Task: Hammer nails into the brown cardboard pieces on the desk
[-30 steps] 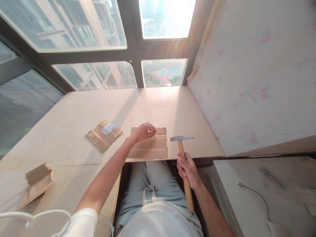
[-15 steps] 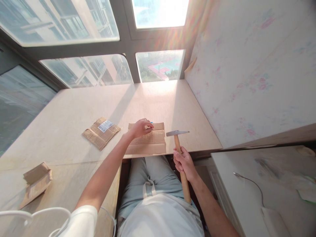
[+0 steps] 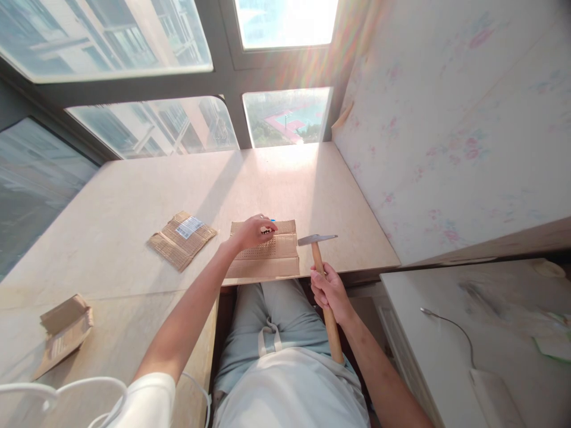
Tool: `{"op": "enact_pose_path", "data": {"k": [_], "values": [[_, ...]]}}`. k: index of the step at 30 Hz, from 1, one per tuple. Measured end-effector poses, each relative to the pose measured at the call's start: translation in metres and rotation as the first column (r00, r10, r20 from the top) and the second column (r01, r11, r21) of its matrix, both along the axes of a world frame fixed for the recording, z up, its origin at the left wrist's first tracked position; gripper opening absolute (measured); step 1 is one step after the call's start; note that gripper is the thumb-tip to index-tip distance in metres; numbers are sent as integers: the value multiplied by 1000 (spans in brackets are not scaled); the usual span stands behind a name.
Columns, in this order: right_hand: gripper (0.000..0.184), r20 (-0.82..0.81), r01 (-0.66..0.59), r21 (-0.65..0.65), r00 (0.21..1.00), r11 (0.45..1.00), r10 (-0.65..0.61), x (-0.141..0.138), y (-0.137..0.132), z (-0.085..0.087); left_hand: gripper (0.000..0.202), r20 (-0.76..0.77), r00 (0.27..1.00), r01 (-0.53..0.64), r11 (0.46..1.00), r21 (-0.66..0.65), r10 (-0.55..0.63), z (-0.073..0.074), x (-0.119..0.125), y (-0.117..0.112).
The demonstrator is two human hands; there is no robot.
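A flattened piece of cardboard (image 3: 267, 266) lies near the table's front edge, with rows of small dark marks across its middle. Over its upper left part is my left hand (image 3: 255, 232), thumb and fingers closed in a pinch; what sits between the fingertips is too small to name. A bit of blue (image 3: 272, 220) shows just behind those fingers. My right hand (image 3: 330, 292) is wrapped round the wooden handle of a hammer (image 3: 317, 249). The hammer's metal head is up, just right of the cardboard and apart from it.
Left of the cardboard lies a folded cardboard packet (image 3: 182, 241) with a white label. Farther left is an opened cardboard piece (image 3: 66, 333), near a white curled cable (image 3: 93, 380). A white cabinet (image 3: 414, 356) with a cable stands right. Windows and a papered wall bound the table (image 3: 187, 184).
The hammer and my right hand have shifted very slightly left, along with a small shift of the whole view. My left hand keeps its place over the cardboard.
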State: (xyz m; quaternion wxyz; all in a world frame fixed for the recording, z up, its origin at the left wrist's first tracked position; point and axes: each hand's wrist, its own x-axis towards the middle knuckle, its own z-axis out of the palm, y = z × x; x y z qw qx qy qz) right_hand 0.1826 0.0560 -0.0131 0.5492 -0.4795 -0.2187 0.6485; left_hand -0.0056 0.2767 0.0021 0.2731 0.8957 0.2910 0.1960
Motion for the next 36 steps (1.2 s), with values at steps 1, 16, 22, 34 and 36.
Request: {"op": "enact_pose_path", "data": {"k": [1, 16, 22, 34, 36], "values": [[36, 1, -2, -2, 1000, 1000, 2, 0, 0, 0, 16, -8, 1000, 2, 1000, -2, -2, 0, 0, 0], [34, 15, -7, 3, 1000, 1000, 7, -2, -1, -6, 15, 7, 998, -70, 997, -13, 70, -13, 1, -9], [33, 167, -53, 101, 985, 993, 36, 2, 13, 7, 18, 53, 989, -137, 990, -27, 138, -21, 1, -16], [19, 782, -397, 24, 579, 917, 231, 5, 68, 52, 11, 48, 981, -186, 982, 1, 186, -14, 6, -22], [18, 797, -418, -38, 535, 907, 280, 1, 73, 50, 19, 66, 979, -191, 981, -13, 192, -14, 5, -22]]}}
